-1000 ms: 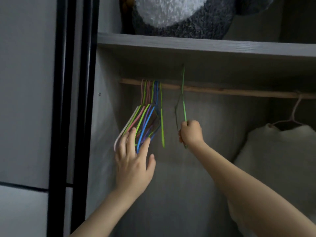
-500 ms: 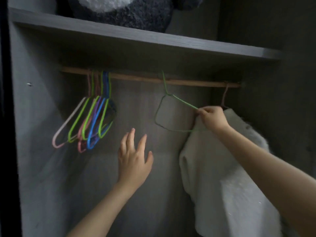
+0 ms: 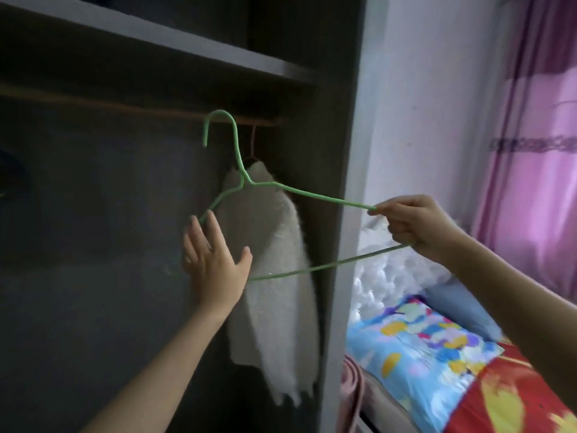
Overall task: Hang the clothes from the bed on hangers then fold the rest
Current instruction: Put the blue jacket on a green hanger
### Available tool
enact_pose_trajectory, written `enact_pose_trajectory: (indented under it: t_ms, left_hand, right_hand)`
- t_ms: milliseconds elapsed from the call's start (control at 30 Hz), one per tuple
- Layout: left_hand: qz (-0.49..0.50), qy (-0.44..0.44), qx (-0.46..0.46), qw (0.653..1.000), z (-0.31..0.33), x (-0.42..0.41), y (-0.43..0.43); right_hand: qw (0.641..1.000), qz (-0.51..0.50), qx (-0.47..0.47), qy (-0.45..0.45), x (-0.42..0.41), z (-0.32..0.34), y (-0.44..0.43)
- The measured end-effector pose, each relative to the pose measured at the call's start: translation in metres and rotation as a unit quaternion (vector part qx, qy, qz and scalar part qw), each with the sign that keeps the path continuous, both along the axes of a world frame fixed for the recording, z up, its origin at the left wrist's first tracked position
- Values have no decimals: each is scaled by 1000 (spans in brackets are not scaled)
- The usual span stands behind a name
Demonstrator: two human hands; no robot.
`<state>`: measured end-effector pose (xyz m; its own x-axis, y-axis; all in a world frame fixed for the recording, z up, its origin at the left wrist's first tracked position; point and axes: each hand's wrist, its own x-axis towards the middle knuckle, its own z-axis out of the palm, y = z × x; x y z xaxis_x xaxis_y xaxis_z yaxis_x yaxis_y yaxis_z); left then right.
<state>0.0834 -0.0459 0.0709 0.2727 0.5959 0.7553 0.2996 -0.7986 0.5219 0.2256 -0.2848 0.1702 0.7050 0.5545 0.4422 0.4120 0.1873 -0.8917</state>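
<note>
Centrally, the green wire hanger (image 3: pixel 312 195) spans left to right, hook upward, its right end pinched by the right grip (image 3: pixel 415 226); the left grip (image 3: pixel 212 260) is spread open.

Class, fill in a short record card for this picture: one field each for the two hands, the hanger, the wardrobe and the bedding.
Right hand: grips one end of the green hanger
Left hand: open, fingers straight, by the hanger's other end
Green hanger: bare, no garment on it
Wardrobe: white fluffy garment hangs inside
Bedding: colourful, patterned, right of the wardrobe
</note>
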Motion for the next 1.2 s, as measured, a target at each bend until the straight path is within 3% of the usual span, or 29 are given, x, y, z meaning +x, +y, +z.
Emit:
enact_pose_trajectory:
  t_ms: [300,533,600,900,1000,1200]
  left_hand:
    - [-130,17,-74,989,-47,91,-159]
    - [-307,127,4,943,-89,168,-307]
    - [-365,168,7,916,-110,193,-350]
    - [-536,331,-80,772,-235,287,-463]
    - [-545,342,-130,754,-263,325,-490]
    - [-530,353,-184,749,-295,405,-514]
  right_hand:
    - [986,-142,21,81,23,-68,-276]
    - [915,-345,84,192,2,-165,-457]
    - [887,-396,98,214,-16,-192,-508]
    - [771,-551,72,311,-46,-293,-610]
    - [750,-563,40,343,-22,-322,-623]
    - [700,-604,-44,379,59,-352,-639]
